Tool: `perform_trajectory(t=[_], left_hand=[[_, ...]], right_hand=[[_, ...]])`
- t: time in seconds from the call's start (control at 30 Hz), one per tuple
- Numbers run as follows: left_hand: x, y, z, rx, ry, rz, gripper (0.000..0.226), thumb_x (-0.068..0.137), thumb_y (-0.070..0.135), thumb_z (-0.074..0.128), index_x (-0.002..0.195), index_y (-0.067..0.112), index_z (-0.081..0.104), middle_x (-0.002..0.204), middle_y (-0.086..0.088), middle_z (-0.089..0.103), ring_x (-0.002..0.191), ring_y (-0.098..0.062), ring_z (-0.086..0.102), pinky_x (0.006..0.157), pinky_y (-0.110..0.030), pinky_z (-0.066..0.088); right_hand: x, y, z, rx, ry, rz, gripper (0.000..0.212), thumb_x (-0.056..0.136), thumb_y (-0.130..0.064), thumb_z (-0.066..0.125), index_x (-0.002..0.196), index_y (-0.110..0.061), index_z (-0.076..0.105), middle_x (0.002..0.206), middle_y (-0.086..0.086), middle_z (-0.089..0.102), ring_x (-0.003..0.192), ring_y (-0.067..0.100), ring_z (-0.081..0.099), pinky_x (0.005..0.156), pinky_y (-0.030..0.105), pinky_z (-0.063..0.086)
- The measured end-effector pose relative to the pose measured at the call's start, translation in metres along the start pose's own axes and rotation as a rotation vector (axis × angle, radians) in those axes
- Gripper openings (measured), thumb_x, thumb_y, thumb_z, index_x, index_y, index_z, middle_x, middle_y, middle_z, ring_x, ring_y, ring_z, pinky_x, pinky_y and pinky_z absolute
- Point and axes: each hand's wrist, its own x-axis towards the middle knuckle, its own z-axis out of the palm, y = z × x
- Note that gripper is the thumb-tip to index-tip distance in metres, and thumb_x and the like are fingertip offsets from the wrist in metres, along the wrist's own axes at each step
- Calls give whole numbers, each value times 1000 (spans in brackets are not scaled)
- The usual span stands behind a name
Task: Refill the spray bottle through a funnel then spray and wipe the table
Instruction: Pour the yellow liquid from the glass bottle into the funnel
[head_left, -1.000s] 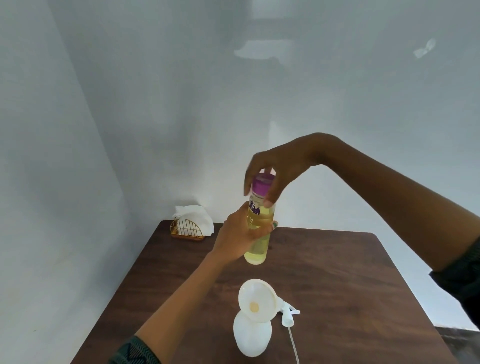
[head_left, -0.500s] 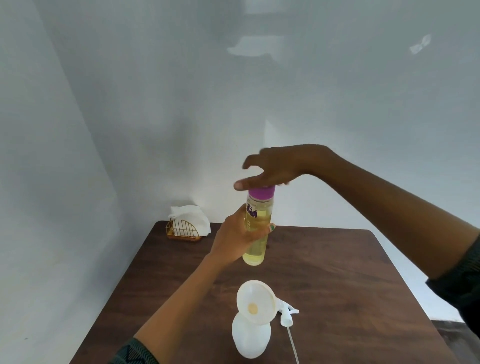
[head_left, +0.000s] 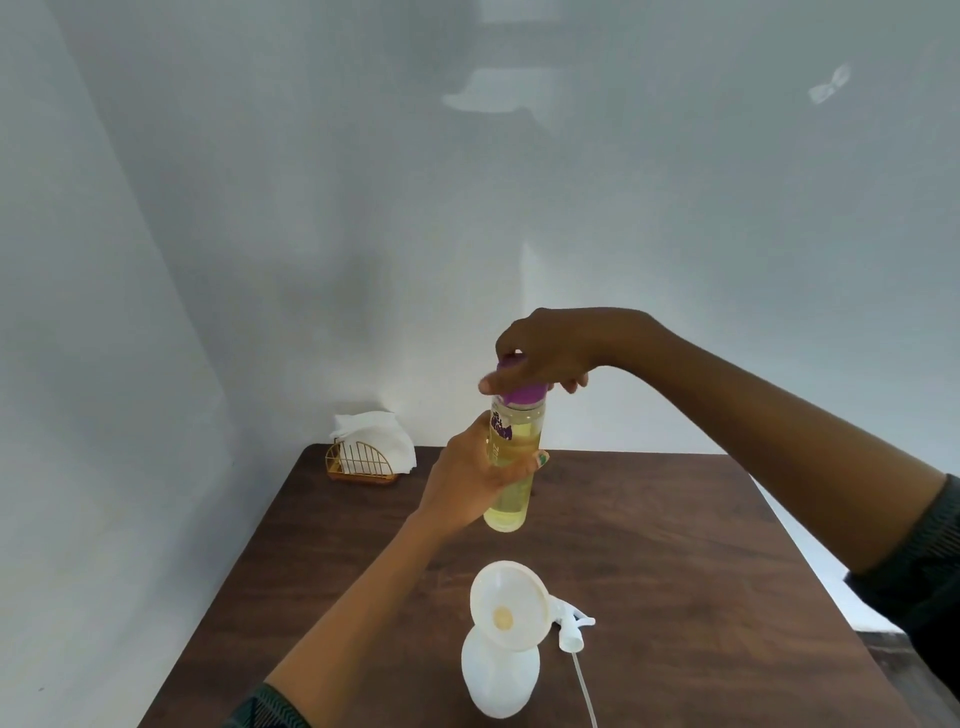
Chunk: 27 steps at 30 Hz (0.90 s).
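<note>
A person's two bare arms reach forward over a dark brown wooden counter (head_left: 675, 545) set against pale grey walls. The left hand (head_left: 470, 480) holds a clear bottle (head_left: 511, 467) of yellow liquid upright in the air above the counter, its grip wrapped round the middle of the bottle with the thumb across the front. The right hand (head_left: 553, 353) comes in from above, fingers and thumb curled in a narrow grip round the bottle's purple cap (head_left: 524, 395), which sits on the neck. Nearer the viewer, a white spray bottle (head_left: 498, 675) stands on the counter with a white funnel (head_left: 509, 603) resting in its open neck, the funnel tilted slightly. Just beside it on the right, the white spray head (head_left: 571, 626) lies on the counter, its thin tube (head_left: 584, 691) trailing toward the near edge. At the far left corner of the counter stands a gold wire holder (head_left: 361, 462) with white napkins (head_left: 376, 436) in it.
</note>
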Motion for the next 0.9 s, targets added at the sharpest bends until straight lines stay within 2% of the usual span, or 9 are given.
perform_trajectory(t=[0.1,0.2,0.3,0.4,0.5,0.6,0.7,0.8,0.9], left_hand=[[0,-4,1,11,-6,-7,55,76,50,72,121,24,54,110,8,69,98,-12,66,90,-37,56],[1,-7,2,21,-14,-27,61,76,54,70,125,22,52,117,4,67,103,-16,65,93,-40,55],[1,-7,1,7,-8,-47,68,72,61,68,126,23,51,118,4,66,104,-18,65,93,-41,55],[0,-8,1,-15,-10,-40,56,77,50,71,123,25,51,113,7,66,102,-15,65,92,-37,55],[-2,-10,-1,-17,-12,-29,45,78,45,73,115,32,51,104,15,64,97,-9,65,89,-31,55],[-3,-13,0,-20,-8,-26,44,73,54,72,109,37,53,99,20,66,93,-4,65,87,-31,55],[-4,-17,1,-19,-2,-32,41,70,56,73,103,38,56,93,21,69,87,3,66,85,-34,57],[-6,-16,3,-18,-5,-23,39,73,50,75,104,32,59,93,18,70,87,1,67,82,-31,57],[-6,-15,3,-7,-4,-5,35,75,45,76,101,29,59,90,19,69,83,8,65,76,-21,53]], right_hand=[[-1,6,-2,69,-1,-116,25,85,-31,63,108,-20,60,111,6,61,84,26,65,59,26,54],[-5,12,-4,149,12,-205,30,82,-18,69,110,-25,61,117,0,58,98,26,63,79,37,57],[-8,23,-2,272,76,-237,33,81,-21,72,112,-26,61,116,-1,59,86,21,64,73,29,56],[-15,36,6,511,140,-217,32,81,-27,73,111,-24,61,109,0,61,78,12,63,64,18,55],[-21,53,24,749,213,-176,34,78,-26,74,107,-15,61,102,9,68,82,13,66,73,26,58],[-24,70,57,1008,304,-130,40,66,-23,78,97,-7,59,101,19,70,87,20,65,80,32,55],[-25,85,102,1103,418,-15,39,65,-15,82,89,1,57,97,11,74,88,15,70,79,25,54],[-25,98,162,1069,465,168,30,71,-11,81,85,4,60,90,-5,73,75,-2,68,64,8,50],[-26,110,237,1044,404,330,22,72,-7,79,82,-3,59,89,-5,69,83,9,65,63,10,48]])
